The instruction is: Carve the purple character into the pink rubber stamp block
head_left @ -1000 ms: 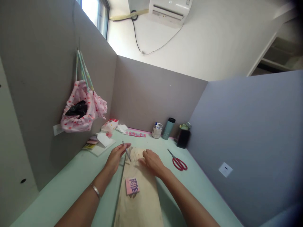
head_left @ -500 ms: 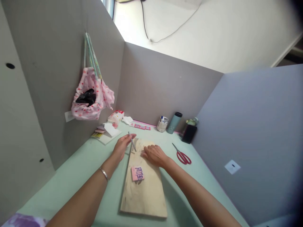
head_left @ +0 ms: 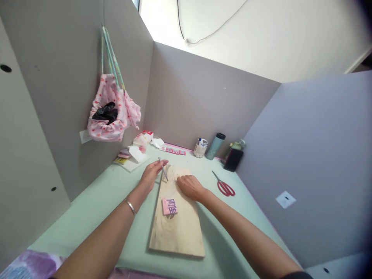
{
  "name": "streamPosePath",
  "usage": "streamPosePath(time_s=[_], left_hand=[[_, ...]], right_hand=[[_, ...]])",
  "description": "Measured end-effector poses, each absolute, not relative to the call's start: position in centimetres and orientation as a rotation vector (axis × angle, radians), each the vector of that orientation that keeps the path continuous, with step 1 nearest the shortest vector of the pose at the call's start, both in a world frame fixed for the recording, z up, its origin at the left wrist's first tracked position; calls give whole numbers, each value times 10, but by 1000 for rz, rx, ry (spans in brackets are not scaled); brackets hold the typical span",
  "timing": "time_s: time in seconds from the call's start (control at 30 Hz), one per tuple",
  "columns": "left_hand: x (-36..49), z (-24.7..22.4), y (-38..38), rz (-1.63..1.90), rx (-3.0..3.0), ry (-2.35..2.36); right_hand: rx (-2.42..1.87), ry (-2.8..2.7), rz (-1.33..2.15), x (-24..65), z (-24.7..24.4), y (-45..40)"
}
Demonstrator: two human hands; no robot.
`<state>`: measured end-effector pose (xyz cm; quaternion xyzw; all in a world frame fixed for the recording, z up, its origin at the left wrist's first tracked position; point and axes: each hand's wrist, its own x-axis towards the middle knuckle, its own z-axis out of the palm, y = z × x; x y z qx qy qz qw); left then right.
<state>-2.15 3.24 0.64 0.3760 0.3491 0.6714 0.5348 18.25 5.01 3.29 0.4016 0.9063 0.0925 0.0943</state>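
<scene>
On the wooden board (head_left: 184, 232) lies a pink block (head_left: 169, 206); at eleven o'clock the left hand (head_left: 150, 176) pinches a slim tool (head_left: 163, 169), at one the right hand (head_left: 191, 187) curls, grip hidden — perhaps to brace the board.

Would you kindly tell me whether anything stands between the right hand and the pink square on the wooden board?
Nothing visible does: only the wooden board shows between the right hand and the pink square. The slim silver tool in the left hand is off that line, toward the board's far end.
</scene>
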Motion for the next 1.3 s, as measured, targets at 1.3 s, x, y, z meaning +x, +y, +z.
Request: streamPosePath(time_s=[1.3], left_hand=[[-28, 17, 34, 1619, 888, 766]], right_hand=[[1859, 1690, -2118, 384, -53, -273]])
